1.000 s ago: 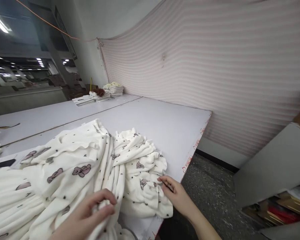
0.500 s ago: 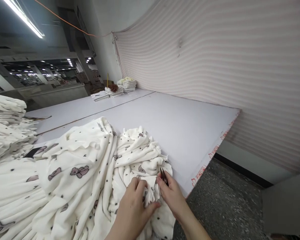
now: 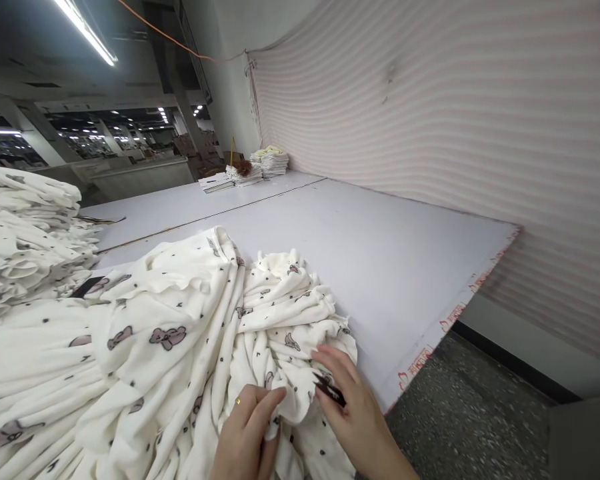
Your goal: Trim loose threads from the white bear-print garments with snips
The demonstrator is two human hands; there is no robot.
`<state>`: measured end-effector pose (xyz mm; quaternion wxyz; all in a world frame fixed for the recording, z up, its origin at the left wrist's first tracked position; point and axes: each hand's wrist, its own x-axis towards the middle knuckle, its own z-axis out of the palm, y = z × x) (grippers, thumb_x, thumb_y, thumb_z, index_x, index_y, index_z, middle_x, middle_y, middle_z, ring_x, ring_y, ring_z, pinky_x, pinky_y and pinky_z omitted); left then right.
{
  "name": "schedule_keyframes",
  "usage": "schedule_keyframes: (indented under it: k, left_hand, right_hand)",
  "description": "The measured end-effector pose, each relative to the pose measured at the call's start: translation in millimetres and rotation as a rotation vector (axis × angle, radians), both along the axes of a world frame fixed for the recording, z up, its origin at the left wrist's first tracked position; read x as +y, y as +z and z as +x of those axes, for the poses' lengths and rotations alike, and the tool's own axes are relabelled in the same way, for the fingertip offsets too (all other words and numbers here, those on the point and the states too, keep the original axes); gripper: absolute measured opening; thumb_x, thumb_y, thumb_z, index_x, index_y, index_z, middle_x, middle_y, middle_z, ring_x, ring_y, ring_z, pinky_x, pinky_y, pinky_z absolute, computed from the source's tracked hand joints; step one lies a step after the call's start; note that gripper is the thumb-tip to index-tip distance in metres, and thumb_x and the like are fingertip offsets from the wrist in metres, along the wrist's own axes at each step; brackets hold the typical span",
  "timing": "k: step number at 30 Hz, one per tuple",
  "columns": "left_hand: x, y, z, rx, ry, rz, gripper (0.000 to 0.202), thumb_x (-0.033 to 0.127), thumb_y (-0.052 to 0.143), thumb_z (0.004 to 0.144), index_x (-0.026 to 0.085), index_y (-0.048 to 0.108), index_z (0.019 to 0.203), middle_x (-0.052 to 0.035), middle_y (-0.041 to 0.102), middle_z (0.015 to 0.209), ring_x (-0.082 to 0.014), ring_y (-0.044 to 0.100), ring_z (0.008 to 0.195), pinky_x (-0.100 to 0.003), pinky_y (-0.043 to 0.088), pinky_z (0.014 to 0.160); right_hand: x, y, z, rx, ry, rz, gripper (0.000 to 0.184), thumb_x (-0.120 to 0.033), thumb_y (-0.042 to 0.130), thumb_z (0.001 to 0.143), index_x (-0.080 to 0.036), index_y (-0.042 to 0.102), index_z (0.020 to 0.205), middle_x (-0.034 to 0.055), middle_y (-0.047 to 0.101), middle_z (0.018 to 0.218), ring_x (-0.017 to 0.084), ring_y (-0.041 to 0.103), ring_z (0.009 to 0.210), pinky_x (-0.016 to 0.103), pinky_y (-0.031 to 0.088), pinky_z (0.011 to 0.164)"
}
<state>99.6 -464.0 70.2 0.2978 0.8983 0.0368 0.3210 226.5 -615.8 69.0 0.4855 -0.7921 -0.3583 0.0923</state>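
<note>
A white garment (image 3: 170, 333) printed with grey-brown bears and small dots lies bunched on the pale table (image 3: 380, 253). My left hand (image 3: 247, 433), a ring on one finger, pinches a fold of this garment near the table's front edge. My right hand (image 3: 353, 413) is right beside it, fingers curled around small dark thread snips (image 3: 330, 390) whose tips rest against the same fold.
A tall stack of the same white printed garments (image 3: 25, 233) stands at the left. Folded piles (image 3: 267, 161) sit at the table's far end. A striped cloth (image 3: 455, 113) covers the wall. The table edge (image 3: 445, 320) drops to a speckled floor (image 3: 460, 420) on the right.
My left hand has shifted right along the garment to meet my right hand and now pinches a fold there. The snips have come into sight. The view has swung left.
</note>
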Motion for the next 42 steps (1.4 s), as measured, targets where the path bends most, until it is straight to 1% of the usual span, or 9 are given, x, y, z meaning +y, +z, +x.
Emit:
schedule_keyframes:
  k: [5,9,13,16,21,29,32,38,42]
  left_hand:
    - [-0.4,11.9,1.5,-0.039,-0.04,0.026,0.026,0.002,0.037,0.085,0.022,0.054,0.09,-0.0088,0.056,0.1,-0.0209,0.055,0.091,-0.032,0.049,0.077]
    - [0.1,21.8,5.4,0.073,-0.201,-0.029,0.017,0.006,0.041,0.081,0.022,0.045,0.083,-0.0032,0.055,0.076,-0.0213,0.055,0.078,-0.038,0.05,0.077]
    - [0.9,8.9,5.3,0.13,-0.085,0.165,0.02,0.006,0.047,0.08,0.021,0.049,0.095,-0.0039,0.053,0.077,-0.0206,0.053,0.072,-0.031,0.047,0.062]
    - [1.1,0.7,2.9,0.101,-0.102,0.163,0.022,0.003,0.044,0.082,0.02,0.049,0.094,-0.0057,0.054,0.085,-0.0193,0.055,0.079,-0.03,0.05,0.069]
    - [0.7,-0.5,0.0,0.031,-0.141,0.111,0.023,-0.001,0.042,0.08,0.02,0.046,0.087,-0.0067,0.057,0.094,-0.0176,0.056,0.087,-0.034,0.05,0.086]
    - [2.9,-2.4,0.2,-0.014,-0.13,0.131,0.024,-0.002,0.047,0.079,0.019,0.048,0.089,-0.008,0.06,0.096,-0.018,0.058,0.087,-0.038,0.05,0.091]
    - [0.9,-0.3,0.6,-0.021,-0.141,0.105,0.024,-0.002,0.048,0.078,0.021,0.049,0.087,-0.0068,0.063,0.095,-0.0174,0.06,0.084,-0.038,0.05,0.09]
    - [-0.4,12.0,6.3,0.239,-0.027,-0.42,0.004,0.022,0.053,0.086,0.022,0.056,0.083,-0.0011,0.066,0.08,-0.0172,0.063,0.074,-0.024,0.05,0.067]
    - [3.6,24.0,11.9,0.42,0.07,-0.762,0.019,0.033,0.058,0.081,0.022,0.069,0.092,-0.0036,0.071,0.093,-0.0236,0.065,0.094,-0.029,0.049,0.084]
  right_hand:
    - [4.3,9.6,1.4,0.153,0.148,0.11,0.029,0.0,0.047,0.077,-0.022,0.061,0.09,0.0032,0.059,0.109,0.017,0.059,0.101,0.027,0.046,0.088]
    - [6.5,2.0,-4.3,0.17,0.074,0.213,0.021,-0.003,0.046,0.08,-0.021,0.058,0.086,0.0011,0.057,0.087,0.016,0.058,0.085,0.025,0.045,0.076]
    - [4.6,-0.1,-14.1,0.119,0.104,0.198,0.02,-0.006,0.047,0.082,-0.021,0.058,0.091,0.0019,0.055,0.088,0.017,0.057,0.082,0.025,0.045,0.073]
    - [2.8,2.8,-18.5,0.105,0.173,0.15,0.024,-0.009,0.051,0.081,-0.023,0.062,0.097,0.0024,0.053,0.092,0.015,0.058,0.078,0.023,0.045,0.067]
    - [-7.0,5.1,-21.0,0.26,0.186,0.15,0.01,-0.023,0.059,0.084,-0.019,0.059,0.074,-0.001,0.055,0.071,0.014,0.055,0.065,0.021,0.043,0.059]
    - [-24.0,-7.9,-30.7,0.071,0.061,0.16,0.025,-0.026,0.063,0.082,-0.027,0.064,0.108,0.0042,0.071,0.098,0.02,0.068,0.085,0.022,0.052,0.072]
    - [-16.1,-10.2,-32.8,-0.003,0.066,0.123,0.02,-0.025,0.058,0.086,-0.024,0.065,0.104,0.0047,0.071,0.094,0.019,0.068,0.082,0.024,0.052,0.069]
    - [3.4,-12.6,-32.5,0.124,-0.016,0.276,0.018,-0.027,0.057,0.086,-0.023,0.062,0.104,0.0048,0.066,0.09,0.018,0.065,0.082,0.025,0.053,0.07]
    - [12.5,-9.8,-31.1,0.08,0.03,0.32,0.03,-0.029,0.06,0.084,-0.025,0.06,0.114,0.0061,0.064,0.103,0.02,0.065,0.09,0.026,0.054,0.076]
